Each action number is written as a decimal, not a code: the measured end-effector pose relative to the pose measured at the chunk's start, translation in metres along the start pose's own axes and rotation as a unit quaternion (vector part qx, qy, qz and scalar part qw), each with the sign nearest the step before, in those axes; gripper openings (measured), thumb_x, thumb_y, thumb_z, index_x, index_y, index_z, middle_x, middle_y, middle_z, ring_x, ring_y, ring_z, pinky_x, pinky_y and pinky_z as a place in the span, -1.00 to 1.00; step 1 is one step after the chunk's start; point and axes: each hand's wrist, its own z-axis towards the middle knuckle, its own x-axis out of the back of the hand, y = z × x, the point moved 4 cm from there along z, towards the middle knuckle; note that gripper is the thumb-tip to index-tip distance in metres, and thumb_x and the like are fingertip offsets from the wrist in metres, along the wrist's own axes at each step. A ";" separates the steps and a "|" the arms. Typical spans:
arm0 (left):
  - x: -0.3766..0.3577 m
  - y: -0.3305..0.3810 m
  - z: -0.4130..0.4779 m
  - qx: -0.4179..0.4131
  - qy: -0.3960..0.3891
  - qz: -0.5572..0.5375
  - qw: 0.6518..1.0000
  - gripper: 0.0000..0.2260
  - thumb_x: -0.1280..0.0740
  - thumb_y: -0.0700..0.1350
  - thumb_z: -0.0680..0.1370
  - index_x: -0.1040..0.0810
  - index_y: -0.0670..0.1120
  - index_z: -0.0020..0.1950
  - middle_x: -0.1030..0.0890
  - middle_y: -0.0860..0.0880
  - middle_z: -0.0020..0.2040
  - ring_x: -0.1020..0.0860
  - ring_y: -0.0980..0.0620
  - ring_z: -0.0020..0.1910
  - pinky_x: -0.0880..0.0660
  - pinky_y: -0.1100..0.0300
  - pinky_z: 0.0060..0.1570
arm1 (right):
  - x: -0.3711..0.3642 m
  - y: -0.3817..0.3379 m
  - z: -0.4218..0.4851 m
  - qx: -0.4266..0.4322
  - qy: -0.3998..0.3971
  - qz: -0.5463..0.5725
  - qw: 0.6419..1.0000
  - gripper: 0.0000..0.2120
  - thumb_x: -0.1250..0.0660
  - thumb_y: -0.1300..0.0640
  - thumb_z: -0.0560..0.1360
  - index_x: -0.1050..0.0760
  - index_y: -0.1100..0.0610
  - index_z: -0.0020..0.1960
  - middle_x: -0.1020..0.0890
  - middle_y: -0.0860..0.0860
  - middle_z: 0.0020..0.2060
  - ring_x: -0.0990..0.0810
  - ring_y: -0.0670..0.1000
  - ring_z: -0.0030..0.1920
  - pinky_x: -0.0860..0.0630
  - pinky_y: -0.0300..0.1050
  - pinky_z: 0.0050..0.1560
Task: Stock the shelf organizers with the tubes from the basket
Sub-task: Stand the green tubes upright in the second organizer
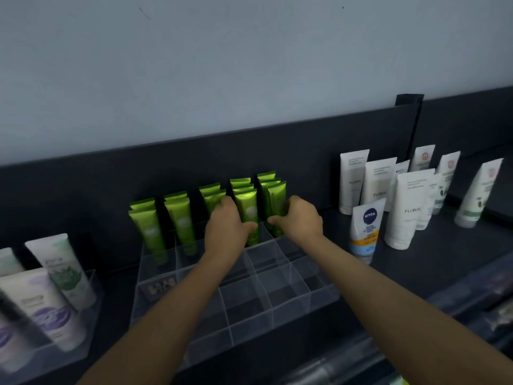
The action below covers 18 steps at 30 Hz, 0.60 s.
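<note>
A clear acrylic organizer (280, 298) with many square cells stands on the dark shelf. Several green tubes (180, 218) stand upright in its back rows. My left hand (226, 227) is wrapped around a green tube in the middle column, which it mostly hides. My right hand (298, 218) is closed on another green tube (277, 202) at the right end of the back rows. A free green tube (247, 209) stands between my two hands. The front cells of the organizer hold nothing. The basket is not in view.
White tubes (405, 207) and a blue-capped white tube (365, 232) stand loose on the shelf to the right. A second clear organizer (83, 323) at the left holds white, green and purple tubes. A dark back panel (277, 151) runs behind everything.
</note>
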 end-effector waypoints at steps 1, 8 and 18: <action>0.003 0.002 -0.003 -0.001 0.006 0.011 1.000 -0.60 -0.51 -0.05 0.38 -0.36 -0.15 0.00 -0.50 -0.12 -0.03 -0.51 -0.07 -0.11 -0.49 0.03 -0.21 | 0.003 -0.001 -0.004 0.004 0.004 0.007 1.000 -0.51 -0.50 -0.14 0.29 -0.43 0.16 -0.01 -0.60 0.10 -0.05 -0.57 0.15 0.01 -0.56 0.11 -0.03; 0.020 0.027 -0.039 -0.058 0.063 0.050 0.995 -0.53 -0.51 -0.02 0.37 -0.36 -0.15 0.12 -0.43 -0.10 0.09 -0.43 -0.06 0.06 -0.36 0.15 -0.14 | 0.039 -0.005 -0.046 0.054 0.035 0.083 0.995 -0.40 -0.46 0.12 0.40 -0.32 0.20 0.35 -0.51 0.15 0.17 -0.52 0.13 0.15 -0.52 0.04 0.10; -0.021 0.089 -0.149 -0.175 -0.100 -0.020 0.979 -0.55 -0.42 0.03 0.46 -0.40 -0.03 0.30 -0.40 0.02 0.24 -0.41 0.04 0.22 -0.34 0.24 0.10 | 0.103 0.097 -0.182 -0.024 0.099 0.099 0.990 -0.70 -0.41 0.15 0.44 -0.52 0.15 0.16 -0.63 0.02 -0.01 -0.52 -0.10 -0.14 -0.37 -0.34 -0.09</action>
